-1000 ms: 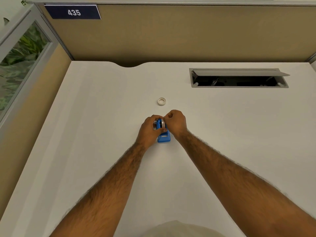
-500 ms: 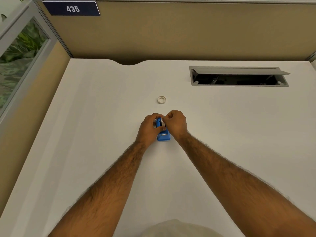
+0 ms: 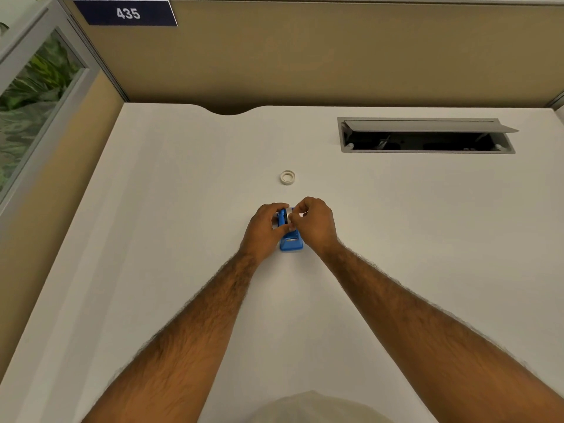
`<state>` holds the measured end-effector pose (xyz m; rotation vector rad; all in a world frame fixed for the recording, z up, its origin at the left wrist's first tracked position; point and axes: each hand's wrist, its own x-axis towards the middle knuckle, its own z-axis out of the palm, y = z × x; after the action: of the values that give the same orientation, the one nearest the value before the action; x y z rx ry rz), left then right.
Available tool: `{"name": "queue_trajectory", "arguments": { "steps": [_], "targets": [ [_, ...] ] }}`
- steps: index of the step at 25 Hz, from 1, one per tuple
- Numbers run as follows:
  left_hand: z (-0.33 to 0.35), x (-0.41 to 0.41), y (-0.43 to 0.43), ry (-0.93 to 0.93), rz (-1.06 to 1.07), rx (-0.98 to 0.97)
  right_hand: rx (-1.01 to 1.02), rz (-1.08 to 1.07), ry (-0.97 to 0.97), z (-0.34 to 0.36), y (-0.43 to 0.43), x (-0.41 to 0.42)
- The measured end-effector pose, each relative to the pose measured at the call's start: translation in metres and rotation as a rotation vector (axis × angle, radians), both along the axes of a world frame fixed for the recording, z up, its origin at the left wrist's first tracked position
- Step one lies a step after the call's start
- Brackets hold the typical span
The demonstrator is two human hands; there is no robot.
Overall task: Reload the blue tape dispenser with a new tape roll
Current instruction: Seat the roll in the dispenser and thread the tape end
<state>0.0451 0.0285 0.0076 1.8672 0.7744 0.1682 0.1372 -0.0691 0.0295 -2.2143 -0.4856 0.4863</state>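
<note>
The blue tape dispenser (image 3: 291,242) stands on the white desk (image 3: 152,239), its cutter end toward me. My left hand (image 3: 264,228) grips its left side, where a tape roll (image 3: 282,217) shows at the top between my fingers. My right hand (image 3: 314,222) is curled against the dispenser's right side, its fingertips pinched at the top by the roll. The rear of the dispenser is hidden by both hands. A small white ring, a tape core or roll (image 3: 287,177), lies flat on the desk beyond my hands.
An open cable hatch (image 3: 427,137) with a raised grey lid is set into the desk at the back right. Tan partition walls (image 3: 305,56) close off the back and left, with a number plate 435 (image 3: 128,13) at top left.
Both hands stay on the dispenser. The fingers have shifted slightly at the top around the roll; the dispenser has not moved on the desk.
</note>
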Motion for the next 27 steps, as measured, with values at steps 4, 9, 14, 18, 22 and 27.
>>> {"name": "queue_trajectory", "arguments": {
  "steps": [4, 9, 14, 18, 22, 27],
  "targets": [
    [-0.001, 0.002, -0.002, 0.017, -0.002, 0.027, -0.061, 0.109, -0.109, 0.004, 0.002, 0.004],
    [0.001, 0.003, -0.001, 0.049, -0.004, 0.023, -0.158, 0.261, -0.23, 0.01, 0.009, 0.013],
    [0.001, 0.0, 0.002, 0.012, -0.019, -0.004, -0.149, 0.516, -0.37, 0.006, -0.011, 0.016],
    [-0.002, 0.0, 0.0, 0.007, -0.007, 0.011, -0.134, 0.514, -0.456, -0.002, -0.013, 0.014],
    [-0.001, 0.001, -0.002, 0.032, 0.005, 0.007, -0.135, 0.486, -0.463, -0.007, -0.009, 0.015],
    [-0.002, 0.002, -0.002, 0.044, 0.004, 0.029, -0.113, 0.465, -0.439, -0.006, -0.006, 0.015]
  ]
}}
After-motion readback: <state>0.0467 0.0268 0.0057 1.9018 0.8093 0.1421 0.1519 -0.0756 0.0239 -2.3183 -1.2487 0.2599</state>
